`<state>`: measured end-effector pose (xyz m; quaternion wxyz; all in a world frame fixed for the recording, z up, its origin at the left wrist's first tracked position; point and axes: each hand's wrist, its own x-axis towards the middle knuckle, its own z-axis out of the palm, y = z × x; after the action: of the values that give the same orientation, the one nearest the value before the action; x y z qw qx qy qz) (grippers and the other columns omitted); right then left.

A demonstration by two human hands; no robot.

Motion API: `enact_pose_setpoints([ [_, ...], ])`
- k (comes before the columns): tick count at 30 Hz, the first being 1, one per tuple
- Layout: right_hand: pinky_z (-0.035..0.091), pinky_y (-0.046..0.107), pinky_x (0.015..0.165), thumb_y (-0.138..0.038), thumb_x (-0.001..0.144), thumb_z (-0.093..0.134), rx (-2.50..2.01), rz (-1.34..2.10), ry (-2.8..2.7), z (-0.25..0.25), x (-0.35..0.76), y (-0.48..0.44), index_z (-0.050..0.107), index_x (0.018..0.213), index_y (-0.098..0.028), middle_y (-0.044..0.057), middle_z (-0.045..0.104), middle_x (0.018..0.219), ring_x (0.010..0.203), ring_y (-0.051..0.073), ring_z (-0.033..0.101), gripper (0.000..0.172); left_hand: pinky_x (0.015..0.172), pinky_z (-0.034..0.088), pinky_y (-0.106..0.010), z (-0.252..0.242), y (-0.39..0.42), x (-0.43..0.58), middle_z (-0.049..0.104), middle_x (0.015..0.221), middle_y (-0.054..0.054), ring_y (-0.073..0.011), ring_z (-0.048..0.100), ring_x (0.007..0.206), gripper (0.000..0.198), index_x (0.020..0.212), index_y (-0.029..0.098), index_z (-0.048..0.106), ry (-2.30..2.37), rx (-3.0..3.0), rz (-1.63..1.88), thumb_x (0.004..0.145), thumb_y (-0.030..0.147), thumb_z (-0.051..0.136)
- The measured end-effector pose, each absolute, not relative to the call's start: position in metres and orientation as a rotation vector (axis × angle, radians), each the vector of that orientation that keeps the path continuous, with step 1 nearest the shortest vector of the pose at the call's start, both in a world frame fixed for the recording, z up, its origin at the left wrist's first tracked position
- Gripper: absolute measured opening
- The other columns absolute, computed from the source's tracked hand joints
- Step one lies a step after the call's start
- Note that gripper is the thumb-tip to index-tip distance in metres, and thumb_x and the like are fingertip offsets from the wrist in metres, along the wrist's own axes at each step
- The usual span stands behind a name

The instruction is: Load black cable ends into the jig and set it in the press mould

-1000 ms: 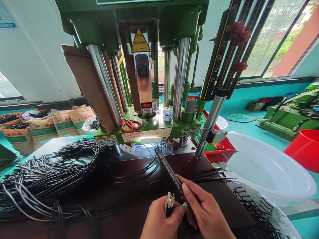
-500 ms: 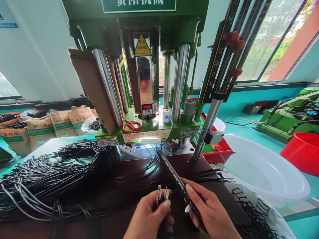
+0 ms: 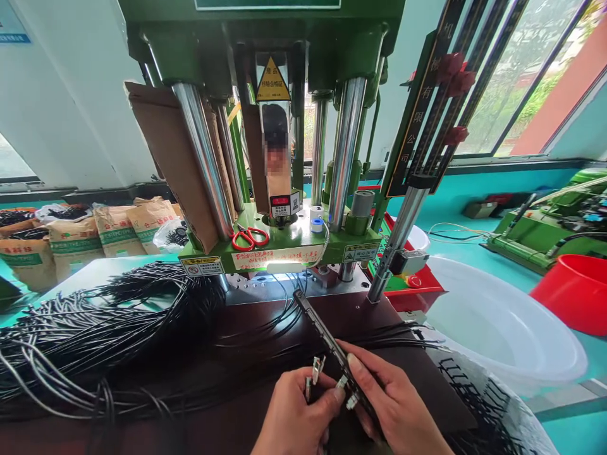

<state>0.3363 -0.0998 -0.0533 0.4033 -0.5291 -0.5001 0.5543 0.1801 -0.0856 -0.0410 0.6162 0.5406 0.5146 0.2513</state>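
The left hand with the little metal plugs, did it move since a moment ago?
Yes. The left hand has shifted right, toward the black strip in the right hand, judged against the red scissors.

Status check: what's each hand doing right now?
Left hand pinching metal connectors. Right hand gripping black fixture bar. Black cables piled left, apart.

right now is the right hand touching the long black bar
Touching. The head view shows the right hand wrapped around the near end of the long black bar, its thumb lying along the bar's top.
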Motion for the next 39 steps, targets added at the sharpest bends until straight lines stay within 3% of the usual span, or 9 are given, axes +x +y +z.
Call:
enact_pose_setpoints([
  [4,0.029,0.019,0.037,-0.060,0.088,0.040,-1.361,1.385,-1.300,-0.052,0.333,-0.100,0.038,0.136,-0.005,0.000,0.043,0.058,0.041,0.007,0.037,0.073,0.036,0.025,-0.018,-0.038,-0.085,0.179,0.042,0.051,-0.001,-0.0070,0.035,0.039,0.034,0.082,0.008,0.053,1.183,1.202,0.549,0.078,0.041,0.056],
  [10,0.036,0.018,0.040,-0.053,0.091,0.039,-1.365,1.234,-1.450,-0.057,0.332,-0.101,0.045,0.134,-0.015,0.006,0.051,0.088,0.049,0.004,0.043,0.058,0.034,0.025,-0.019,-0.034,-0.085,0.180,0.043,0.047,0.000,-0.0069,0.032,0.034,0.030,0.078,0.010,0.050,1.184,1.180,0.524,0.077,0.039,0.055],
  [16,0.028,0.020,0.038,-0.059,0.088,0.040,-1.371,1.390,-1.242,-0.052,0.337,-0.101,0.037,0.138,-0.008,0.000,0.043,0.054,0.041,0.008,0.035,0.072,0.057,0.042,-0.023,-0.039,-0.079,0.162,0.054,0.065,-0.007,-0.0101,0.049,0.057,0.041,0.088,0.003,0.057,1.101,1.029,0.800,0.073,0.039,0.067],
  [19,0.027,0.020,0.037,-0.060,0.087,0.042,-1.370,1.419,-1.191,-0.049,0.338,-0.100,0.037,0.139,-0.011,0.000,0.043,0.056,0.042,0.008,0.035,0.071,0.060,0.043,-0.025,-0.041,-0.080,0.151,0.053,0.077,-0.006,-0.0112,0.053,0.064,0.051,0.102,0.004,0.051,0.911,0.752,0.880,0.069,0.036,0.073],
  [22,0.028,0.020,0.037,-0.060,0.087,0.042,-1.350,1.446,-1.227,-0.050,0.338,-0.100,0.038,0.138,-0.010,0.002,0.046,0.060,0.042,0.007,0.036,0.071,0.045,0.036,-0.021,-0.044,-0.083,0.150,0.052,0.078,-0.004,-0.0084,0.049,0.051,0.056,0.103,0.007,0.046,0.912,0.763,0.874,0.070,0.046,0.069],
  [25,0.029,0.020,0.038,-0.058,0.088,0.042,-1.337,1.453,-1.249,-0.054,0.339,-0.100,0.038,0.138,-0.010,0.002,0.046,0.060,0.042,0.007,0.036,0.069,0.032,0.022,-0.018,-0.044,-0.084,0.159,0.046,0.061,0.001,-0.0057,0.037,0.036,0.049,0.088,0.010,0.043,0.982,0.895,0.808,0.075,0.054,0.061],
  [28,0.029,0.020,0.038,-0.058,0.089,0.041,-1.342,1.459,-1.247,-0.057,0.341,-0.101,0.037,0.138,-0.010,0.002,0.049,0.062,0.042,0.007,0.037,0.069,0.030,0.016,-0.017,-0.039,-0.084,0.167,0.041,0.053,0.002,-0.0043,0.029,0.033,0.048,0.081,0.012,0.041,1.003,0.920,0.723,0.074,0.055,0.059],
  [32,0.030,0.020,0.038,-0.058,0.088,0.042,-1.342,1.470,-1.246,-0.054,0.340,-0.102,0.037,0.138,-0.009,0.003,0.051,0.064,0.042,0.007,0.037,0.070,0.029,0.013,-0.018,-0.039,-0.082,0.171,0.043,0.055,0.003,-0.0040,0.027,0.031,0.064,0.080,0.013,0.040,1.008,0.909,0.642,0.058,0.068,0.064],
  [39,0.028,0.019,0.038,-0.058,0.087,0.044,-1.357,1.453,-1.236,-0.047,0.335,-0.102,0.041,0.135,-0.007,0.004,0.051,0.064,0.042,0.006,0.036,0.071,0.030,0.014,-0.017,-0.042,-0.079,0.173,0.040,0.052,0.003,-0.0029,0.024,0.031,0.061,0.078,0.012,0.042,0.998,0.910,0.639,0.060,0.067,0.064],
])
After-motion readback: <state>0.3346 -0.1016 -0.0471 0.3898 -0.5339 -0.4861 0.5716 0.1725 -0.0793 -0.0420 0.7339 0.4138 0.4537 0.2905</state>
